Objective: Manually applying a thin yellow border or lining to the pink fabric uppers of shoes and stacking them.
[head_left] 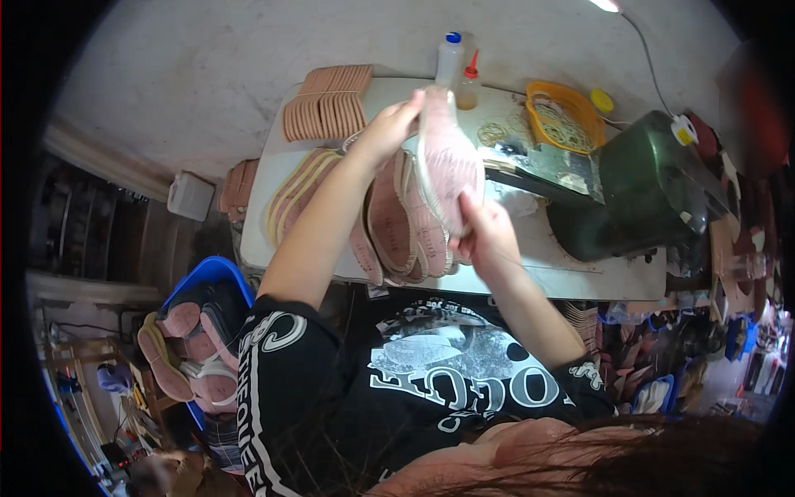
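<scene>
Between my two hands, over the table, is a pink shoe insole (451,161) with a pale rim, lifted up at a slant. My left hand (393,131) grips its far end, fingers and thumb closed on the edge. The near end is held by my right hand (487,232), thumb on the upper face and fingers curled underneath. Below and to the left lie more pink insoles (391,219) in overlapping piles, several with yellowish edges (290,190). My left forearm passes above these piles and hides part of them.
A banded pink insole bundle (327,103) sits at the table's (530,282) back left. Behind stand a blue-capped bottle (450,60) and a red-nozzled bottle (469,87). An orange basket (534,124) holds rubber bands. A dark green machine (633,182) occupies the right; a blue bin (242,277) with insoles stands lower left.
</scene>
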### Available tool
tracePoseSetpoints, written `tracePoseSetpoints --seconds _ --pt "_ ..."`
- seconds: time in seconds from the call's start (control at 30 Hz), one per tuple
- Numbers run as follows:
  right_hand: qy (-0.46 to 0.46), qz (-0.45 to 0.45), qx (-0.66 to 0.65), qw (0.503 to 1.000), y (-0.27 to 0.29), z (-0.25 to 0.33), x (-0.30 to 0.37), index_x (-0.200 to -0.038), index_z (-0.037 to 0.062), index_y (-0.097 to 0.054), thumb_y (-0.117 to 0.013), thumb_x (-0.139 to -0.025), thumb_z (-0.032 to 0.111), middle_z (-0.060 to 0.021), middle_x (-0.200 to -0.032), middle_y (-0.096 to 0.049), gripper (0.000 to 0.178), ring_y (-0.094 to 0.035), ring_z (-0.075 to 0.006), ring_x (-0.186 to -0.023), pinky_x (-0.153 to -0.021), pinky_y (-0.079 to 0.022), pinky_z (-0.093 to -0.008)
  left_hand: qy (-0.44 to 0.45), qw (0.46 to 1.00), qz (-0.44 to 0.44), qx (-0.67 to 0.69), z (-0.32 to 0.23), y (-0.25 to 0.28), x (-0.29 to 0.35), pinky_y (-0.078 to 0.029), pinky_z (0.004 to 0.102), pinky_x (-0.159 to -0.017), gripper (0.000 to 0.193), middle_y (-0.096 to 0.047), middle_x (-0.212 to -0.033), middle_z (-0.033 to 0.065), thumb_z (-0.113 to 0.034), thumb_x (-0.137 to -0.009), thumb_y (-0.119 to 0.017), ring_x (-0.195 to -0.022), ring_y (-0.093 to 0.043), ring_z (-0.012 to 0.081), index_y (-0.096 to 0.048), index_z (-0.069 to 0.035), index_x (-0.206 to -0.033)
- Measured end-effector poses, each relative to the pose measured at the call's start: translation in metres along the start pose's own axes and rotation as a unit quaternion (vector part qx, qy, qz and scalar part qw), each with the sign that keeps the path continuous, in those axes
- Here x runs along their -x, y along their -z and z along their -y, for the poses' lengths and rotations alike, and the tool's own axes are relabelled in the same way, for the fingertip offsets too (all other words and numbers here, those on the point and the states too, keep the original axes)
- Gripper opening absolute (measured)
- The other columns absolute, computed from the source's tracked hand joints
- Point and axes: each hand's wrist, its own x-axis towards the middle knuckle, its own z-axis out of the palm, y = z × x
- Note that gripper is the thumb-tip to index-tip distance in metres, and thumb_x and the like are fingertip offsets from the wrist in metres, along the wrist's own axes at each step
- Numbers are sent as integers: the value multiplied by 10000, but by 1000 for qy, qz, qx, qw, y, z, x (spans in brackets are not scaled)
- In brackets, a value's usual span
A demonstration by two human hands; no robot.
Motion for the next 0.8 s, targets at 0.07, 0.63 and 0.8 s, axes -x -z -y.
tracePoseSetpoints --seconds 0.07,0.63,0.8 --pt "1 15 35 999 -20 -13 17 -907 30 -562 -500 -974 326 -72 -754 -643 310 -583 -102 -522 -424 -408 -188 -29 995 -45 -79 14 41 29 -382 335 -970 460 -594 -1149 186 -381 -938 -531 -1107 -534 241 -592 29 -1137" --pt "-118 170 210 956 23 -45 14 -868 12 -608 -548 -949 249 -29 -669 -606 257 -535 -55 -562 -503 -433 -199 31 735 -280 -616 85 94 142 -401 441 -911 610 -534 -1198 156 -228 -651 -797 -1096 -505 364 -531 -29 -1163" --pt "-126 168 164 964 32 -50 23 -916 20 -637 -559 -945 248 -18 -719 -621 242 -572 -75 -629 -533 -441 -208 10 826 -211 -523 36 97 150 -485 413 -771 334 -636 -864 236 -213 -709 -756 -895 -604 399 -627 20 -910"
